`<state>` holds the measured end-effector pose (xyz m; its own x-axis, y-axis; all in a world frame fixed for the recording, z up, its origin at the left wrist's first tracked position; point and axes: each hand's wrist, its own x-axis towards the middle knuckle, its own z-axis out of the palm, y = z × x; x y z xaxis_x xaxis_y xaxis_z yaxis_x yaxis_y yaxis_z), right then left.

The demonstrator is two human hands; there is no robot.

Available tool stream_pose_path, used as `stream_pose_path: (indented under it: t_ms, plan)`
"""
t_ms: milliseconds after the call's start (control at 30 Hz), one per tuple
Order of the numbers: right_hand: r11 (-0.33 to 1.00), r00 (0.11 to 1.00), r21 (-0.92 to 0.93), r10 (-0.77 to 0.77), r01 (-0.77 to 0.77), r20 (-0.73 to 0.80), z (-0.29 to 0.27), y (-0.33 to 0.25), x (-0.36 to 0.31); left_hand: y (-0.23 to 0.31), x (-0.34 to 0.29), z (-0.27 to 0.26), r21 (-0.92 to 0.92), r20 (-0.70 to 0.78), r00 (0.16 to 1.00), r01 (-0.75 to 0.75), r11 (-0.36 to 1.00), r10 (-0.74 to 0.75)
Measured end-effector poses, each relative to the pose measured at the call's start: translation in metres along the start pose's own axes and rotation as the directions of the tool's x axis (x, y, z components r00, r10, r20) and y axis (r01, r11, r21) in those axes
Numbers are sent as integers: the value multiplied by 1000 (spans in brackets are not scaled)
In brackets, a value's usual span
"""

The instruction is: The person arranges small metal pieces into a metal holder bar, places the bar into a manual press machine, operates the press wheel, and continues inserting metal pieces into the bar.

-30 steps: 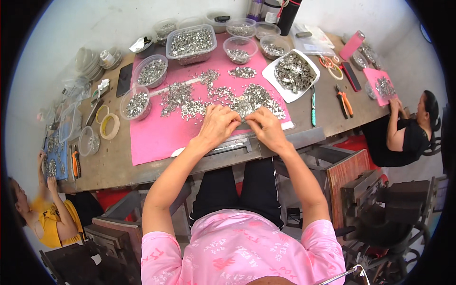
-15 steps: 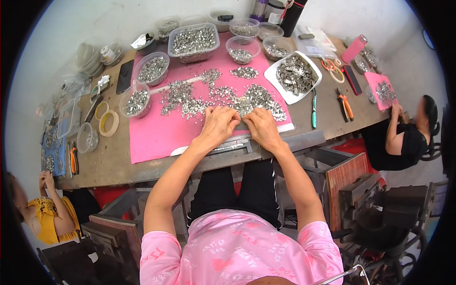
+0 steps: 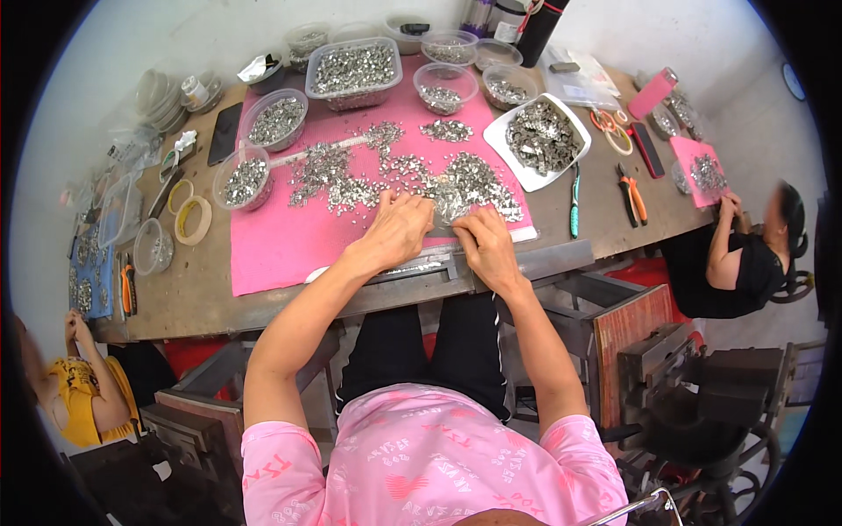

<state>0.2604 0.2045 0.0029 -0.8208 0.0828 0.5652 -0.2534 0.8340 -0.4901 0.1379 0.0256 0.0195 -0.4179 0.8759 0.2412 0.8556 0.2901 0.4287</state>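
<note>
Small shiny metal pieces [image 3: 469, 178] lie in loose heaps on a pink mat [image 3: 267, 254]. At the near edge of the largest heap, my left hand [image 3: 399, 230] is closed with its fingers bent down toward the mat. Just to its right, my right hand [image 3: 488, 249] pinches thumb and fingers together, a narrow gap away from the left. Whatever sits in the fingertips of either hand is too small to make out. A white square dish [image 3: 502, 140] full of darker metal pieces stands to the right of the heap.
Clear tubs of metal pieces, including a large rectangular tub [image 3: 353, 98], line the back. Right of the mat are a teal-handled tool [image 3: 574, 203] and orange pliers [image 3: 631, 195]. Tape rolls [image 3: 193, 219] lie left. One person [image 3: 745, 254] sits at right, another [image 3: 88, 394] at left.
My hands have drawn slightly apart at the heap's near edge, and the left hand has turned a little. The whole view has shifted slightly.
</note>
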Motion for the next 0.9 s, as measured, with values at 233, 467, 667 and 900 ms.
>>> stream_pose_path:
  t_ms: [233,467,667,900]
  plan:
    - [999,994,-23,-37,40,106,-1,-4,14,0,-18,-1,225,21,999,-35,974,31]
    - [980,925,32,-196,197,325,-10,15,35,-4,-10,-3,94,-41,997,-64,994,68]
    - [948,873,38,-307,316,379,-7,19,44,-9,-18,-26,-382,-176,960,135,914,-215]
    - [952,906,8,-294,306,305,6,9,40,-11,-25,-21,-205,-31,974,215,955,-225]
